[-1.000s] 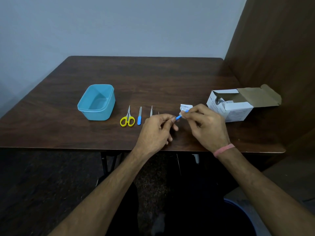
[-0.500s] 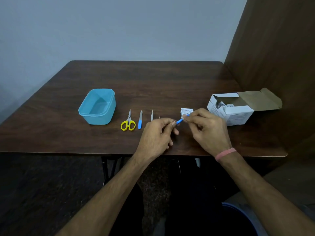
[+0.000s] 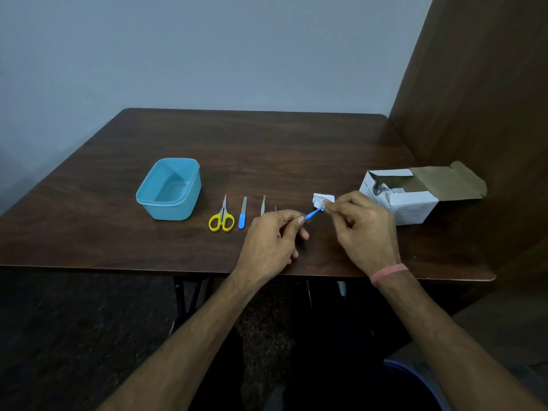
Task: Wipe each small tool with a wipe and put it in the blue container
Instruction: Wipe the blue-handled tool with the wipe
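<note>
Dark wood-grain table (image 3: 267, 149), glossy blue plastic container (image 3: 169, 188), matt cardboard box (image 3: 415, 197), possibly metal scissor blades (image 3: 224, 203)

Two bare forearms are reaching forward from the near edge. The left hand (image 3: 274, 235) is pinching with fingertips curled; the right hand (image 3: 363, 229), just right of it, is pinching too.

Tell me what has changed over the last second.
Very little. The left hand keeps its grip on the small blue-handled tool, and the right hand keeps the wipe pinched on its far end. Nothing was picked up or let go. The whole scene sits lower in the picture; that looks like head movement. The blue container, scissors and box stayed put.
</note>
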`<action>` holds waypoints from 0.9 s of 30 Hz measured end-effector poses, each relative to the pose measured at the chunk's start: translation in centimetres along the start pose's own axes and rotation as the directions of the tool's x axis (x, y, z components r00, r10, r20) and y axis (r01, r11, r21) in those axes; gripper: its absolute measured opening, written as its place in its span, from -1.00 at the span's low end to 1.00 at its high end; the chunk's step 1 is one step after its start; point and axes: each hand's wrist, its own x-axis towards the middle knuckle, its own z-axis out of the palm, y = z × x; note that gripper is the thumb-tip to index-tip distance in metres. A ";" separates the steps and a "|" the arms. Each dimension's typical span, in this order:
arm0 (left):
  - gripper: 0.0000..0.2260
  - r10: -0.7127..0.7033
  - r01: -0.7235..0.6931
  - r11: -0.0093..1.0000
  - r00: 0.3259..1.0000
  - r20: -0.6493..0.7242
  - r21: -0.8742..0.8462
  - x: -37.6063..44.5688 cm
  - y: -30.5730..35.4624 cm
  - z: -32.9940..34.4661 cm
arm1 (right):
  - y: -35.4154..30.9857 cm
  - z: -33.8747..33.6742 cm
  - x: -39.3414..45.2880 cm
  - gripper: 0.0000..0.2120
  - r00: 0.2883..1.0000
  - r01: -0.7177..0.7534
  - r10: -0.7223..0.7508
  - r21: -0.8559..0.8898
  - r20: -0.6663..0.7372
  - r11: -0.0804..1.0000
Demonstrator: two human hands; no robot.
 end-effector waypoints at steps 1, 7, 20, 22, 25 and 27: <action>-0.80 0.004 -0.004 1.000 1.000 -0.004 0.003 0.0 0.0 0.0 | 0.0 0.0 0.0 -0.93 1.000 0.000 0.000 -0.009 -0.002 1.000; -0.81 0.005 -0.005 1.000 1.000 -0.004 0.000 -0.1 0.0 0.1 | 0.2 0.0 -0.1 -0.91 1.000 -0.012 0.012 -0.010 0.000 1.000; -0.81 -0.009 0.009 1.000 1.000 -0.003 0.016 0.0 -0.1 0.0 | 0.2 0.2 0.0 -0.96 0.999 -0.052 0.052 -0.021 -0.004 0.998; -0.81 -0.011 0.011 1.000 1.000 -0.007 0.020 -0.1 -0.1 0.0 | 0.0 0.2 -0.1 -0.95 0.999 -0.037 0.038 -0.039 0.011 0.999; -0.80 -0.008 0.008 0.999 1.000 -0.006 0.034 0.0 -0.1 0.1 | 0.1 0.2 -0.1 -0.94 0.999 -0.023 0.026 -0.073 0.035 0.997; -0.80 -0.013 0.013 0.999 1.000 -0.009 0.029 0.0 -0.1 0.1 | 0.4 0.2 0.1 -0.96 0.993 -0.117 0.114 -0.083 -0.039 0.990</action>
